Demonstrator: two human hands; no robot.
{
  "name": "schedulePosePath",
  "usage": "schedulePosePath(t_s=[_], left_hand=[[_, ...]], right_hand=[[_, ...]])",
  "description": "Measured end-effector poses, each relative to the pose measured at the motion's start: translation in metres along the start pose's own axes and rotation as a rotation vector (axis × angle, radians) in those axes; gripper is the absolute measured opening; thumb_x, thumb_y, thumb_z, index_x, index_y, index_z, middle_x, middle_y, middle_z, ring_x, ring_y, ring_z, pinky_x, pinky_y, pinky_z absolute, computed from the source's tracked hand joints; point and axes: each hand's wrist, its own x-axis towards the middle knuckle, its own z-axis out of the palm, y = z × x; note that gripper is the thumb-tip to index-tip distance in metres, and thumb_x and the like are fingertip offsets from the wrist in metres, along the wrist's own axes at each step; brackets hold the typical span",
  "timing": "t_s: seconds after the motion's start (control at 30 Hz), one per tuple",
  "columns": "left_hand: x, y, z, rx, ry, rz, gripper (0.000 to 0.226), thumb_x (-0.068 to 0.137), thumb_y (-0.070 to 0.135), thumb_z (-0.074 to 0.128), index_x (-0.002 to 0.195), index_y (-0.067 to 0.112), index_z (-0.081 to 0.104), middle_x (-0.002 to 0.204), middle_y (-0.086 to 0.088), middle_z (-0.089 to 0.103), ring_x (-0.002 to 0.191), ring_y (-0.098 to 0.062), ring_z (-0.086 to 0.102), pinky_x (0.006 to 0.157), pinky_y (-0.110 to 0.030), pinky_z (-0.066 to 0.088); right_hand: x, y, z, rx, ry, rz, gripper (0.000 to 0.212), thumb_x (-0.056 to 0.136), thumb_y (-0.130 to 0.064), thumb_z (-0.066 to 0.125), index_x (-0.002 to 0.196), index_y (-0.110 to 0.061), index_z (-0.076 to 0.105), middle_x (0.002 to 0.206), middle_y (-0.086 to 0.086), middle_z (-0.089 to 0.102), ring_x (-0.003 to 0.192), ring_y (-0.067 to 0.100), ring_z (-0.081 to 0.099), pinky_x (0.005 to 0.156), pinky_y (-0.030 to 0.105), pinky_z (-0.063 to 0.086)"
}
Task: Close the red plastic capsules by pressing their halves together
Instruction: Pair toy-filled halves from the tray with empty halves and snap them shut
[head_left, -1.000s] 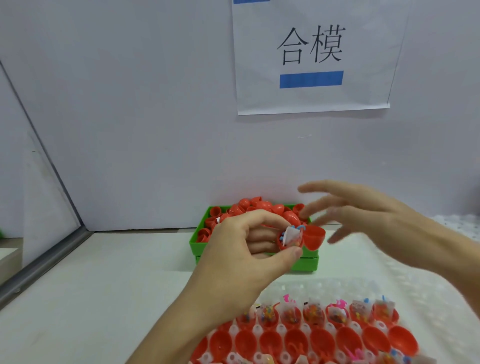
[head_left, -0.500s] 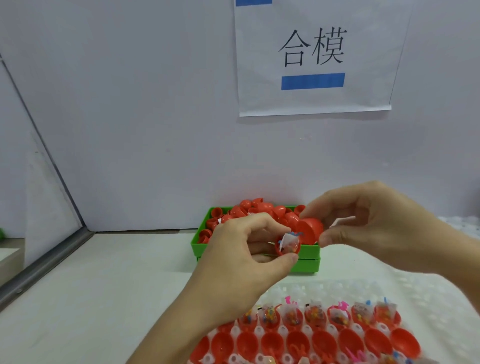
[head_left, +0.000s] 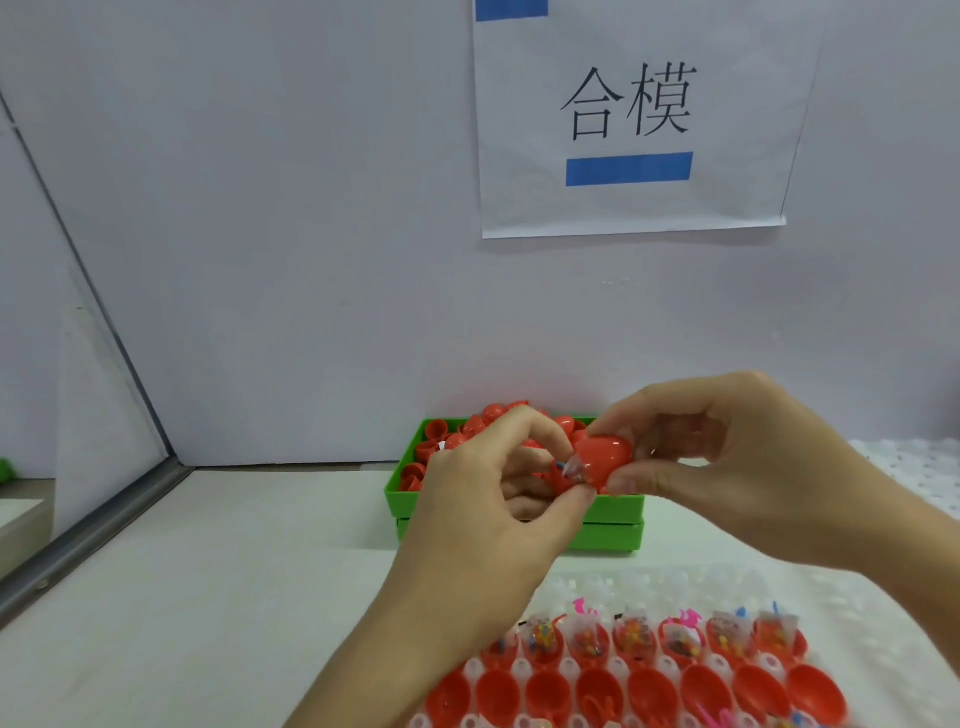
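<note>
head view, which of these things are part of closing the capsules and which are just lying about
Part of the job:
- left hand pinching the filled red plastic capsule half
- right hand pinching the empty red plastic capsule half
- clear plastic tray of open red capsules
- green plastic bin of red capsule pieces

Lying about:
- white paper sign on the wall

Straight beyond your hands stands a plain pale wall (head_left: 260, 208), evenly lit, meeting a white table (head_left: 208, 597) that runs under your hands. Above your right hand a paper sign (head_left: 634, 119) hangs on that wall, printed with two black characters and a blue bar. Far left of your left hand a slanted panel (head_left: 47, 338) with a grey metal frame (head_left: 93, 530) edges the table.
</note>
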Motion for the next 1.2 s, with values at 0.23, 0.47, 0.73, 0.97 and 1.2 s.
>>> schedulePosePath(t_s=[0.23,0.47,0.73,0.97,1.2], left_hand=[[0.001,-0.003,0.003,-0.015,0.067,0.098,0.009,0.083,0.021,0.071,0.089,0.025,0.074,0.08,0.011,0.074,0.078,-0.008,0.073,0.072,-0.015,0.055],[0.001,-0.005,0.007,-0.048,0.166,0.041,0.014,0.084,0.011,0.076,0.082,0.025,0.075,0.072,0.005,0.075,0.069,-0.009,0.073,0.066,-0.014,0.055],[0.001,-0.002,0.006,-0.049,0.235,-0.021,0.01,0.074,0.013,0.085,0.072,0.019,0.077,0.069,0.001,0.075,0.068,-0.016,0.073,0.066,-0.021,0.058],[-0.001,0.001,0.005,0.026,0.191,0.008,0.014,0.082,0.01,0.078,0.09,0.02,0.082,0.085,0.014,0.077,0.085,0.003,0.072,0.079,-0.014,0.056],[0.0,0.001,0.007,0.0,0.24,-0.012,0.01,0.081,0.009,0.076,0.083,0.017,0.081,0.073,0.009,0.076,0.071,-0.008,0.073,0.066,-0.013,0.053]], right_hand=[[0.0,-0.005,0.002,0.138,0.037,-0.01,0.023,0.067,-0.013,0.082,0.086,-0.023,0.076,0.077,0.0,0.076,0.07,0.014,0.074,0.07,0.019,0.058],[-0.001,-0.007,0.007,0.124,0.025,-0.031,0.024,0.068,-0.012,0.083,0.087,-0.025,0.076,0.077,-0.004,0.076,0.072,0.012,0.074,0.073,0.022,0.059],[-0.001,-0.008,0.012,0.1,0.024,-0.04,0.036,0.068,0.006,0.083,0.085,-0.025,0.077,0.077,-0.005,0.076,0.073,0.011,0.074,0.074,0.022,0.058],[-0.001,-0.007,0.012,0.078,0.066,-0.044,0.032,0.069,0.003,0.083,0.086,-0.022,0.076,0.078,-0.006,0.077,0.073,0.01,0.074,0.075,0.023,0.058],[-0.001,-0.009,0.015,0.106,0.063,-0.048,0.029,0.068,0.002,0.084,0.084,-0.021,0.075,0.077,-0.006,0.077,0.072,0.01,0.074,0.074,0.022,0.058]])
